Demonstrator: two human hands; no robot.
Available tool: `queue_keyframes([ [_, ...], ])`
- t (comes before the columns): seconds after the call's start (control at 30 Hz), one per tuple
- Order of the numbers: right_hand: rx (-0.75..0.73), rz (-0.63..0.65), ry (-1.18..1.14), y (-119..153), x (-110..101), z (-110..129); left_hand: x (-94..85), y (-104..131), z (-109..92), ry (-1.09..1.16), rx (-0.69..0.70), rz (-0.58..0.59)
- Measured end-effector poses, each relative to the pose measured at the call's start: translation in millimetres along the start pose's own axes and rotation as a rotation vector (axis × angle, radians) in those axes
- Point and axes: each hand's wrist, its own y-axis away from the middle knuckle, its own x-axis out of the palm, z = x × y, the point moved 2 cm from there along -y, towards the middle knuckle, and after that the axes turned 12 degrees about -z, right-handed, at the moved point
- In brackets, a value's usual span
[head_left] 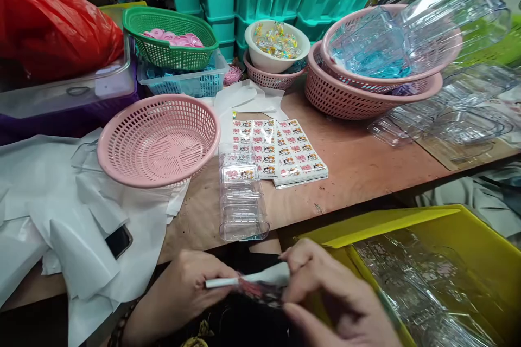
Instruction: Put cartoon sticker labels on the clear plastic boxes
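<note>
While the left hand [189, 282] and right hand [336, 287] are pinching a blurred sheet [268, 275] at six o'clock, they are perhaps peeling it. The next pull is needing steadiness.

Held sheet [273, 275]: smooth paper. Clear covers [243, 200]: glossy plastic. Tabletop [350, 146]: scuffed wood. Red bag [57, 24]: shiny plastic.

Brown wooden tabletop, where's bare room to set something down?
The brown wooden tabletop is barest between the printed cat-sticker sheets and the jumbled clear plastic boxes, in front of the stacked pink baskets. A narrower strip separates the single round pink basket from the clear plastic cases. Crumpled white paper crowds the left.
</note>
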Motion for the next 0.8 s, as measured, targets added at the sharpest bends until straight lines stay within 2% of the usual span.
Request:
queue_keyframes([
  [0.07, 0.041, -0.178, -0.143, -10, -9, -20, -8.7, -7, 6, 0.087, -0.074, -0.133],
  [0.13, 0.097, -0.311, -0.243, -22, -6, -50, -13.2, -19, 13, 0.171, -0.126, -0.267],
  [0.2, 0.190, -0.288, -0.294, -34, 12, -84, -11.0, -32, 19, 0.279, -0.209, -0.306],
  [0.27, 0.254, -0.199, -0.326, -40, 36, -112, -4.5, -42, 22, 0.406, -0.324, -0.261],
  [0.33, 0.254, -0.158, -0.334, -42, 58, -127, 2.1, -48, 23, 0.474, -0.409, -0.221],
  [0.43, 0.185, -0.140, -0.321, -39, 73, -124, 9.3, -47, 22, 0.482, -0.431, -0.218],
  [0.53, 0.089, -0.167, -0.262, -38, 62, -103, 17.4, -44, 26, 0.583, -0.405, -0.233],
  [0.67, -0.160, -0.120, 0.033, -46, 37, -78, 30.6, -51, 37, 0.780, -0.335, -0.205],
  [0.8, -0.372, -0.045, 0.388, -51, 36, -71, 40.5, -58, 46, 0.720, -0.391, -0.131],
])
